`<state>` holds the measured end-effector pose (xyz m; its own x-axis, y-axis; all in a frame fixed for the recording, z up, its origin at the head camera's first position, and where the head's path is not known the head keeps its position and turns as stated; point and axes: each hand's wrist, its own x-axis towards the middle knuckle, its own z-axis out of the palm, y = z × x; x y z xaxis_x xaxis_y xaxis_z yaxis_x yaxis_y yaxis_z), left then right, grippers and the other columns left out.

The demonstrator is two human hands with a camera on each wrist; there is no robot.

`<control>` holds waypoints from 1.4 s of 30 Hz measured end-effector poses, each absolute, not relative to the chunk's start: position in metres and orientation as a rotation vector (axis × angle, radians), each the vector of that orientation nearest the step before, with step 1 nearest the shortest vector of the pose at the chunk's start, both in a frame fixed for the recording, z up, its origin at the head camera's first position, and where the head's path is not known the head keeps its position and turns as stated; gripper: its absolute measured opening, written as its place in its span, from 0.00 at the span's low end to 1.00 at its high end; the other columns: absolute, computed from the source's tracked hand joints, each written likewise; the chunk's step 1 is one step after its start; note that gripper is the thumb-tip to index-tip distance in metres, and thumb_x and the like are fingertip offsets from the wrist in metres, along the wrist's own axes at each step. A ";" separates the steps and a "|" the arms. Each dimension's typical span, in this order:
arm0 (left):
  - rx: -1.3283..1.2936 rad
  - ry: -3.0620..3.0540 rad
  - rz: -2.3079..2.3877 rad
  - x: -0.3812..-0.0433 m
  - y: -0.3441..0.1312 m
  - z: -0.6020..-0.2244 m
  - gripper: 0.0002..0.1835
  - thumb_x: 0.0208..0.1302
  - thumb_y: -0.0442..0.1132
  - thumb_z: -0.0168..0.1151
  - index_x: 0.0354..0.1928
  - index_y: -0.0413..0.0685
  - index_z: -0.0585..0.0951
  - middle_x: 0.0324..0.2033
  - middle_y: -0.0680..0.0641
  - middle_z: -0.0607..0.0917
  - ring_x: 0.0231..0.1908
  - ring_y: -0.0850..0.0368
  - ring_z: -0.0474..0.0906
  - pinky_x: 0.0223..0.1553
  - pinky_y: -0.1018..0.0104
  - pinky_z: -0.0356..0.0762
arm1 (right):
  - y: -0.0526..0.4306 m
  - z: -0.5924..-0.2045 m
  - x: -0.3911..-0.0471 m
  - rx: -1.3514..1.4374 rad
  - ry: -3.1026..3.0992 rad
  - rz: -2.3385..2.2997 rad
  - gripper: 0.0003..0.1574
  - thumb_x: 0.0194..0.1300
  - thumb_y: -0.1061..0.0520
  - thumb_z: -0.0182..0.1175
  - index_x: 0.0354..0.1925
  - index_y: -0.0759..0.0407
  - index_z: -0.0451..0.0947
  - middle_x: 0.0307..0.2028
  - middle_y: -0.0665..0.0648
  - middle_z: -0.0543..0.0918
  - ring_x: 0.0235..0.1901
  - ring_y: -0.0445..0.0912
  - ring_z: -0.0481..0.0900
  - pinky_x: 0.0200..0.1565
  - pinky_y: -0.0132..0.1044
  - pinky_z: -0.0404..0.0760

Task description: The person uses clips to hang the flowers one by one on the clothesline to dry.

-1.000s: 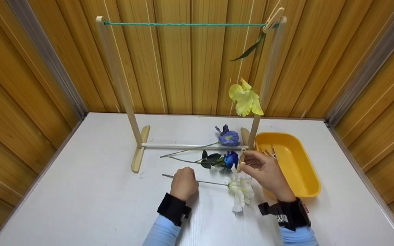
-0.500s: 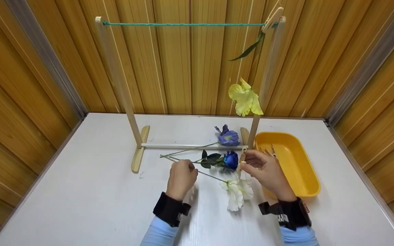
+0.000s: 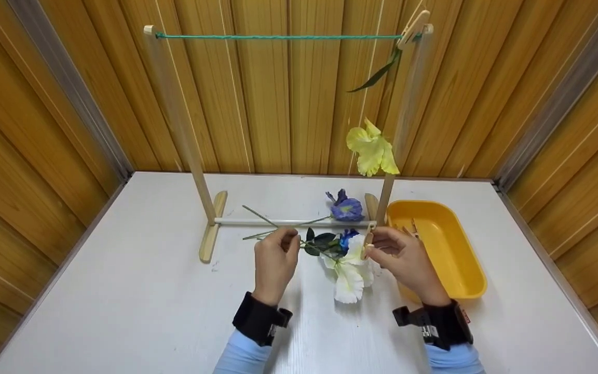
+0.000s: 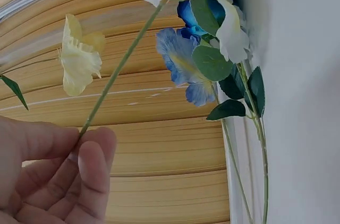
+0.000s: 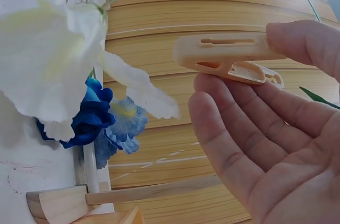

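Note:
My left hand (image 3: 276, 265) pinches the thin green stem (image 4: 119, 70) of a white flower (image 3: 350, 278) between thumb and fingers, with the stem raised at a slant. The bloom hangs over part of the blue rose (image 5: 93, 112). In my right hand (image 3: 408, 262), thumb and fingers hold a beige clothespin (image 5: 228, 54), just right of the white petals. A blue-purple flower (image 3: 347, 209) lies behind the rose, its stem crossing towards the left. Above, a yellow flower (image 3: 372, 149) hangs upside down from a clothespin (image 3: 414, 30) on the green cord (image 3: 278, 37).
A wooden stand with a left post (image 3: 185, 130) and a right post (image 3: 408, 114) carries the cord. Its low white bar (image 3: 257, 222) runs behind my hands. A yellow tray (image 3: 478, 259) with clothespins inside stands at the right. Wood-look panels enclose the white table (image 3: 122, 291).
My left hand has lifted the white flower's stem off the table and moved it away from me. The bloom has shifted left and now overlaps the blue rose. My right hand stays put.

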<state>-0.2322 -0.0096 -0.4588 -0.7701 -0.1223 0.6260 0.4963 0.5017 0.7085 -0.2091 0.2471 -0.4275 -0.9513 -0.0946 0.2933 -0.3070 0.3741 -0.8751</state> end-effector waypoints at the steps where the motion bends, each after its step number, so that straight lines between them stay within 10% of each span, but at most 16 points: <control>1: -0.321 -2.101 -1.276 -0.232 -0.010 -0.458 0.04 0.61 0.25 0.68 0.33 0.41 0.86 0.24 0.50 0.87 0.22 0.60 0.82 0.26 0.66 0.80 | 0.247 -0.427 -0.209 0.363 -2.436 1.615 0.20 0.63 0.67 0.71 0.54 0.69 0.82 0.41 0.59 0.88 0.41 0.44 0.84 0.45 0.28 0.82; 23: -0.396 -1.927 -1.336 -0.233 -0.011 -0.450 0.12 0.60 0.23 0.70 0.30 0.41 0.75 0.26 0.48 0.85 0.26 0.55 0.83 0.29 0.66 0.83 | 0.246 -0.429 -0.210 0.366 -2.432 1.646 0.21 0.63 0.67 0.71 0.54 0.70 0.82 0.42 0.60 0.87 0.41 0.44 0.83 0.45 0.29 0.83; 42: -0.514 -1.978 -1.378 -0.237 -0.013 -0.419 0.10 0.65 0.25 0.67 0.46 0.36 0.80 0.33 0.45 0.87 0.31 0.53 0.85 0.35 0.64 0.84 | 0.244 -0.418 -0.209 0.361 -2.365 1.685 0.21 0.64 0.68 0.70 0.55 0.70 0.82 0.43 0.62 0.88 0.42 0.42 0.84 0.45 0.27 0.83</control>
